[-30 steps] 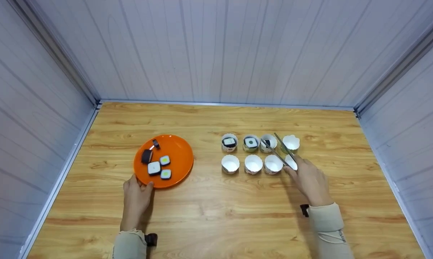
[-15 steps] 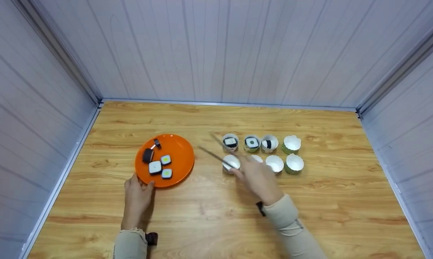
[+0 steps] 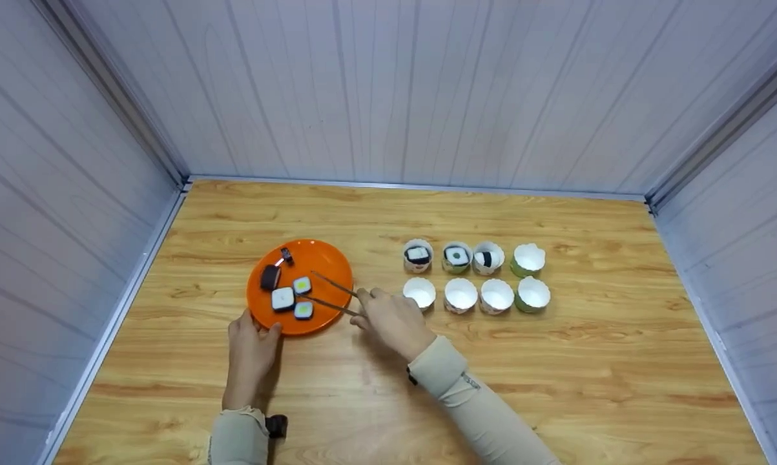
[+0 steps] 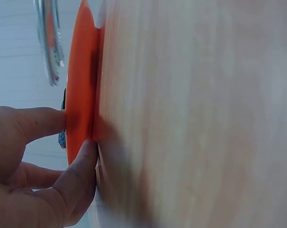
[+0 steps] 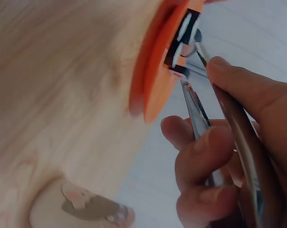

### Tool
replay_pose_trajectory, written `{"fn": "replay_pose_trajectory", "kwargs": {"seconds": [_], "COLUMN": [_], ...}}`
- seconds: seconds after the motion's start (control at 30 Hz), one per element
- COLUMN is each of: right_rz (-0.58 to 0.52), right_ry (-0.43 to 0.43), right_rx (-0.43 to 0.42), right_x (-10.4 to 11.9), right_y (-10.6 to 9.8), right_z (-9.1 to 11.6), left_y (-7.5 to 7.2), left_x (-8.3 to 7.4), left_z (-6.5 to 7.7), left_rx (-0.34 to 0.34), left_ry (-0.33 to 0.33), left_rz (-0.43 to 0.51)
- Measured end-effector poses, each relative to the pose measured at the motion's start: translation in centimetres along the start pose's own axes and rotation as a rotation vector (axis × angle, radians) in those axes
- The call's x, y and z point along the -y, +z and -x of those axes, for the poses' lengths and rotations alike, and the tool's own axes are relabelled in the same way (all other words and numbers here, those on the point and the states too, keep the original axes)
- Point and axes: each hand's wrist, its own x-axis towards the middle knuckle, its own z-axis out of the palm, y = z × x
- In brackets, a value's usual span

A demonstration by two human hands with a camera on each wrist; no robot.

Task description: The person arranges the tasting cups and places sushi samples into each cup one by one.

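Note:
My left hand grips the near-left rim of an orange plate, thumb on top and fingers below, as the left wrist view confirms. Several toy sushi pieces lie on the plate: a larger white-topped roll, two small rolls with yellow-green centres, a dark piece and a small black-banded piece. With my right hand I hold metal tongs over the plate. Their tips are apart, on either side of the farther yellow-centred roll; whether they touch it I cannot tell.
Two rows of paper cups stand right of the plate. Sushi pieces sit in three back-row cups, the leftmost cup, the second cup and the third cup. The back-right cup and front-row cups show white insides. Panel walls enclose the wooden table.
My right hand has swept left with the tongs, from above the right-hand cups to the plate. The black-banded piece in the third back cup is now uncovered. My left hand stays on the rim.

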Motion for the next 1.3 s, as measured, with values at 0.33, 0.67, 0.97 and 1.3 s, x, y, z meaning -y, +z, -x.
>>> {"fn": "replay_pose_trajectory", "kwargs": {"seconds": [0.33,0.67,0.97,1.3], "right_rz": [0.014,-0.012,-0.037,-0.076], "right_ry": [0.003,0.003,0.005,0.079], "right_rx": [0.028,0.002,-0.073,-0.199], "right_x": [0.0,-0.2,-2.3,-8.0], "right_y": [1.4,1.5,-0.1,-3.1], "right_z": [-1.3,-1.1,1.1,5.5], "left_y": [0.2,0.4,0.4,0.0], "left_x": [-0.2,-0.3,-0.2,0.2], "left_z": [-0.3,-0.3,-0.2,0.2], "left_rx": [0.000,-0.012,-0.036,-0.003], "left_ry": [0.035,0.044,0.078,0.023], "left_rz": [0.014,0.023,0.007,0.027]}}
